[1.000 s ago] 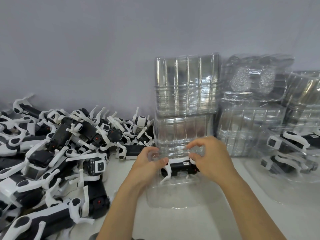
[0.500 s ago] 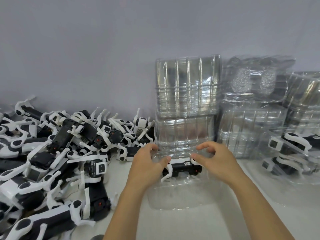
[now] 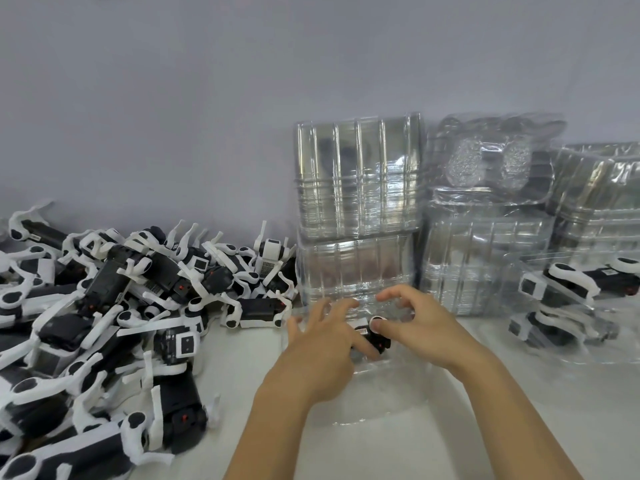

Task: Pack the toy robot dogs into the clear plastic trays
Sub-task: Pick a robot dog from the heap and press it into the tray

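A black and white toy robot dog point(image 3: 372, 336) lies in the clear plastic tray point(image 3: 384, 396) on the white table in front of me. My left hand point(image 3: 323, 348) rests over the dog's left part with spread, nearly straight fingers pressing down. My right hand point(image 3: 420, 329) has its thumb on the dog's round white joint, and its other fingers arch above the tray's far rim. Most of the dog is hidden under my hands. A big heap of loose robot dogs point(image 3: 104, 317) covers the table on the left.
Stacks of empty clear trays point(image 3: 358, 209) stand against the grey wall behind my hands, with more stacks point(image 3: 485, 265) to the right. Packed trays with dogs point(image 3: 568, 296) sit at the far right. Bare white table point(image 3: 398, 452) lies between my forearms.
My left hand has slid right over the dog and flattened on it. The right thumb has come onto the dog's white joint. The dog sits lower in the tray.
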{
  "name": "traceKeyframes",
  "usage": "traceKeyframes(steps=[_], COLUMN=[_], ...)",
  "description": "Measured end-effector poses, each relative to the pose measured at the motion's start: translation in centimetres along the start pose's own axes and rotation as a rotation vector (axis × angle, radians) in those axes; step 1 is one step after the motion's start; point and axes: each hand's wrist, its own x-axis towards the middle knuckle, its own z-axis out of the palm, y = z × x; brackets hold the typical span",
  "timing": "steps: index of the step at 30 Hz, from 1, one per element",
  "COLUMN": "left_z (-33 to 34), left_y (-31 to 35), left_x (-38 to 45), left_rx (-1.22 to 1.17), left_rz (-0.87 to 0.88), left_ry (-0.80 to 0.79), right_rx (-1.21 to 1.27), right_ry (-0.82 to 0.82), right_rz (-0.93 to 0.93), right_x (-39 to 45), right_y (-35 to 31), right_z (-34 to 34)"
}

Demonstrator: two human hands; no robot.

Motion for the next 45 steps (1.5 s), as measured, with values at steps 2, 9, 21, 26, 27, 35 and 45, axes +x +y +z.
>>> traceKeyframes(steps=[2, 9, 21, 26, 27, 35, 45], left_z=[0.2, 0.5, -0.5, -0.1, -0.1, 0.6, 0.8], left_y=[0.0, -0.3, -2.8, -2.5, -2.6, -2.9, -3.2], left_x=[0.0, 0.3, 0.1, 0.3, 0.3, 0.6, 0.8], left_rx=[-0.005, -0.019, -0.248, -0.308, -0.314, -0.243, -0.249], left_rz=[-0.029, -0.065, -0.16, -0.232, -0.234, -0.252, -0.253], left_ry=[-0.04, 0.02, 0.435, 0.46, 0.462, 0.466, 0.488], right_rx=[-0.002, -0.013, -0.284, -0.541, -0.567, -0.513, -0.515], right_ry=[-0.014, 0.02, 0.045, -0.023, -0.008, 0.029, 0.029], right_rz=[0.003, -0.009, -0.035, 0.081, 0.088, 0.159, 0.15], right_x=[0.0, 0.0, -0.5, -1.2, -1.2, -1.1, -0.9], right_y=[0.0, 0.0, -1.9, -3.7, -3.8, -3.5, -3.3], right_z=[0.1, 0.4, 0.4, 3.2, 3.7, 4.3, 4.2])
